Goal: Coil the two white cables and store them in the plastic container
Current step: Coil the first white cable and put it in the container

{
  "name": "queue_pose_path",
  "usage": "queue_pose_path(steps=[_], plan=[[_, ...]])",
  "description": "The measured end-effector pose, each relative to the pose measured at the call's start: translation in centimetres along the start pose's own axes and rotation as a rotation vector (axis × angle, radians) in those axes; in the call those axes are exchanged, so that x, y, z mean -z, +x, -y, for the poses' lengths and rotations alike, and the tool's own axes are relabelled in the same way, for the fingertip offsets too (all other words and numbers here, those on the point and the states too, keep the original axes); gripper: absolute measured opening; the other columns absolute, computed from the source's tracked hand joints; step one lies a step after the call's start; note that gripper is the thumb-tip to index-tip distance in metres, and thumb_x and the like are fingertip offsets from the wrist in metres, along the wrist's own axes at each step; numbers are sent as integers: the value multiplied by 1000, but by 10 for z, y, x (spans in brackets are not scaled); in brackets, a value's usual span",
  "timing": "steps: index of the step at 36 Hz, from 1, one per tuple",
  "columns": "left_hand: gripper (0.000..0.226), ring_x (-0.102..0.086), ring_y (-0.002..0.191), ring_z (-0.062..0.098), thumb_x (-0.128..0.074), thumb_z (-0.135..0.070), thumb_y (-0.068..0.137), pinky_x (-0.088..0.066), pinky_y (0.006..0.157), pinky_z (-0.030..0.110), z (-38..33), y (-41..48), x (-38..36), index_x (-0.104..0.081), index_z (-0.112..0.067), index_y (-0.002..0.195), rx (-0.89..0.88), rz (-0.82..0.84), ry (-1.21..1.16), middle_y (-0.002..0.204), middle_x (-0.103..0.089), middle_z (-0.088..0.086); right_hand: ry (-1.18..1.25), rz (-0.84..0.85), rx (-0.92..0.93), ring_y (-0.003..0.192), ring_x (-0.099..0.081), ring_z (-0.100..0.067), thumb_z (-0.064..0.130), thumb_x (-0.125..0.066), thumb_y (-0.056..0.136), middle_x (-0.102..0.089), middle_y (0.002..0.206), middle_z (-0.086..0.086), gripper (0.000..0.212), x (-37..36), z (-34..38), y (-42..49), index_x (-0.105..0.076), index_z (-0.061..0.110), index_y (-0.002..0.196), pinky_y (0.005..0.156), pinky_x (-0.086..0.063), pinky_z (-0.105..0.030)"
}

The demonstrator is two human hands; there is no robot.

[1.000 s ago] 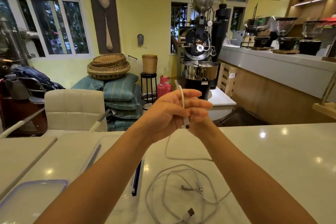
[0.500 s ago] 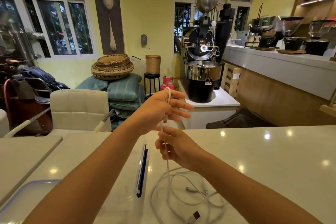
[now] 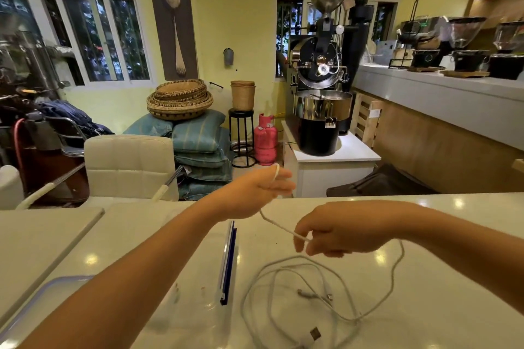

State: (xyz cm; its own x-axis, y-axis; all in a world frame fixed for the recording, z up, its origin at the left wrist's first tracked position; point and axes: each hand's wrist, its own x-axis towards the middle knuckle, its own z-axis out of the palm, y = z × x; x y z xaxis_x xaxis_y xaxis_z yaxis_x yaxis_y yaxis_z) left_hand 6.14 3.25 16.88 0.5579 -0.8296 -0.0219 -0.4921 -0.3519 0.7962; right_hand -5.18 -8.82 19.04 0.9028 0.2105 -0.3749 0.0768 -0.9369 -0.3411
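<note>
My left hand [image 3: 259, 188] is raised over the far edge of the white counter with a loop of white cable [image 3: 276, 171] round its fingers. From it the cable runs taut down to my right hand [image 3: 337, 231], which pinches it between thumb and fingers. The rest of that cable trails right and down in a wide arc [image 3: 392, 286]. A loose tangle of white cable [image 3: 286, 292] with its plugs lies on the counter below my right hand. The clear plastic container [image 3: 198, 286] with a blue clip edge stands left of the tangle, partly behind my left forearm.
A clear lid with a bluish rim [image 3: 54, 292] lies at the near left. A white chair [image 3: 130, 164] stands beyond the counter. Behind it are a red gas cylinder [image 3: 265, 139], stacked cushions and a coffee roaster [image 3: 321, 110].
My right hand has moved right and away from the left, drawing the cable out taut between them. My left hand has lowered a little, keeping its loop.
</note>
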Motion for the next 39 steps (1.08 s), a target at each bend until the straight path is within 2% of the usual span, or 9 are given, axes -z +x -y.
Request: queue_pose_path(steps=[7,10,13,16,19,21,27,33,39], plan=[[36,-58,104,3,-39,9,90,-43,98,22,10,-7,-13,-50,-4,122,15,199,-8,118,-61,7,-215,-235,122,64,-49,-3,28,-47,90,-51,69,10,15,36,12,-28,-61,24,87,61,-40,-14],[49,-58,114,16,-33,22,82,-40,106,27,11,-13,-15,-49,-2,122,-17,262,-266,126,-57,19,-163,-376,196,68,-52,14,25,-50,88,-50,66,17,17,50,9,-31,-56,34,75,69,-39,1],[56,-64,106,11,-33,20,67,-46,98,20,11,-19,-14,-54,-6,113,-67,355,-508,111,-66,11,-75,-458,208,70,-51,19,22,-52,86,-53,70,19,17,60,0,-30,-56,35,75,68,-37,4],[55,-63,108,14,-33,16,66,-46,99,21,8,-24,-12,-56,-8,110,-97,414,-627,102,-72,1,45,-545,236,72,-56,6,18,-53,85,-61,75,11,20,68,-11,-29,-59,34,74,68,-43,-2],[55,-64,107,15,-31,18,67,-47,98,22,2,-28,-13,-56,-6,109,-148,463,-672,102,-73,1,130,-621,275,80,-59,-25,17,-54,84,-66,81,-14,19,71,-19,-24,-60,32,73,72,-50,-27],[53,-64,106,16,-30,19,68,-47,97,22,-3,-31,-17,-56,-3,108,-180,515,-687,102,-72,2,182,-661,290,75,-57,-34,16,-55,83,-65,80,-19,17,72,-23,-18,-62,27,73,67,-49,-23],[46,-65,103,19,-35,16,69,-47,100,27,-17,-35,-23,-58,-3,104,-252,601,-772,100,-72,4,363,-690,306,46,-49,5,8,-54,85,-53,64,-2,15,67,-31,0,-62,14,73,45,-37,-3],[34,-66,95,21,-36,8,81,-49,93,26,-24,-34,-22,-53,-3,109,-299,608,-751,94,-72,5,621,-675,319,43,-34,-2,21,-50,86,-48,53,7,21,41,-43,30,-60,19,68,43,-29,-11],[30,-61,61,8,-54,-30,85,-49,76,24,-25,-33,-23,-56,-11,108,-279,611,-673,66,-66,-5,821,-603,412,43,-39,-2,31,-51,81,-47,51,3,25,16,-38,57,-65,21,62,44,-33,-12]])
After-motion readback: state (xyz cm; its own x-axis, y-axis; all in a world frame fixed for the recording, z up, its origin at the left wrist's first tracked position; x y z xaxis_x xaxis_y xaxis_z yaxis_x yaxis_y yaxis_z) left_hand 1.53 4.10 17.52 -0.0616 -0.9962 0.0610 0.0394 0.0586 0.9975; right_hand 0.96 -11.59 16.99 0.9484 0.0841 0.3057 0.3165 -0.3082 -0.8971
